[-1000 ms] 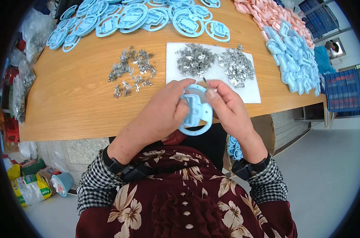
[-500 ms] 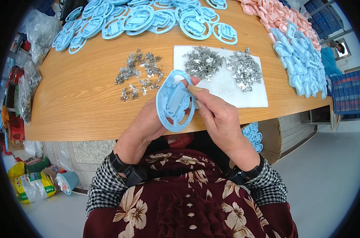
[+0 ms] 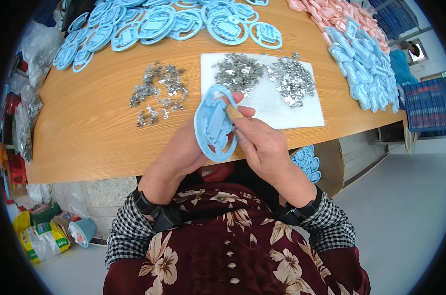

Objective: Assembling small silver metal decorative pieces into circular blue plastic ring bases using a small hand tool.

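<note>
My left hand (image 3: 184, 147) holds a light blue oval plastic shell (image 3: 218, 124) from behind and below, its moulded inner side facing up. At the shell's upper right edge, my right hand (image 3: 262, 140) is closed, with a tan-wrapped fingertip pressed into the inside. Whatever those fingertips pinch is too small and covered to make out. Beyond the hands, small silvery metal clips lie in a loose pile (image 3: 156, 86) on the wood. More clips form two heaps, a left heap (image 3: 239, 71) and a right heap (image 3: 292, 81), on a white foam sheet (image 3: 282, 115).
Many blue oval shells (image 3: 156, 24) cover the far left of the wooden table (image 3: 80, 123). Blue parts (image 3: 363, 69) and pink parts (image 3: 348, 22) are piled at the right. Below the edge stands a cardboard box (image 3: 329, 164) of blue parts. Blue crates (image 3: 427, 105) stand at far right.
The view has shifted slightly, so the table's contents appear further left. My right fingertips have moved a little further into the shell's upper part, and the shell has turned slightly.
</note>
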A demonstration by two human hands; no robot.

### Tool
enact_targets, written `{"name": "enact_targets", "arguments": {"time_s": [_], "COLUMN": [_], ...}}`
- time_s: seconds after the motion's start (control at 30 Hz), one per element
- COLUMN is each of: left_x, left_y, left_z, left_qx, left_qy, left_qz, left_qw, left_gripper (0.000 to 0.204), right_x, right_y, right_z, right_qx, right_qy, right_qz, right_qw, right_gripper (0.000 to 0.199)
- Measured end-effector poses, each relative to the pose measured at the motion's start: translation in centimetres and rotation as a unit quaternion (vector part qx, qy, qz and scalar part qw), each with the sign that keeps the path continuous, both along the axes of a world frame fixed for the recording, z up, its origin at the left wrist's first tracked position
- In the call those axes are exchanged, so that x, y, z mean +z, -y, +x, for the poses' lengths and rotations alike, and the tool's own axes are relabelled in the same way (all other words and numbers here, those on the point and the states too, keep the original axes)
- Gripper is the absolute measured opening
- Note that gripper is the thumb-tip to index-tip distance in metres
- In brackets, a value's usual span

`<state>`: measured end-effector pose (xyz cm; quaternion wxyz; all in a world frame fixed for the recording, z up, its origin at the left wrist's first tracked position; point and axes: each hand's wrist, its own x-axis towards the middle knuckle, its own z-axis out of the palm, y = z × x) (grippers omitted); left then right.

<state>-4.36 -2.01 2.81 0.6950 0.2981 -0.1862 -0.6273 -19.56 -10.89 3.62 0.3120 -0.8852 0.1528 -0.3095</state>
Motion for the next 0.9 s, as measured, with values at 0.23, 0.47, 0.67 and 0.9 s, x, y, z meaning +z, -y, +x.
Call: {"name": "enact_targets", "arguments": {"time_s": [0.23, 0.47, 0.67, 0.9], "left_x": [0.0, -0.1, -0.4, 3.2], "left_y": [0.9, 0.6, -1.3, -4.9], "left_z": [0.6, 0.1, 1.6, 3.3], "left_qx": [-0.004, -0.012, -0.017, -0.079], "left_qy": [-0.001, 0.139, 0.176, 0.419], "left_qz": [-0.031, 0.011, 0.004, 0.000], "left_qw": [1.000, 0.990, 0.984, 0.905], "left_gripper": [0.054, 0.059, 0.053, 0.031], "right_x": [0.7, 1.3, 2.8, 3.6], "right_y": [-0.3, -0.1, 1.4, 0.1], "right_z": [-1.5, -1.3, -2.6, -0.5], "right_qx": [0.024, 0.035, -0.014, 0.144], "right_qy": [-0.030, 0.018, 0.020, -0.085], "right_qz": [0.092, 0.070, 0.247, 0.357], "right_qw": [0.995, 0.997, 0.969, 0.919], "right_gripper": [0.050, 0.057, 0.025, 0.019]}}
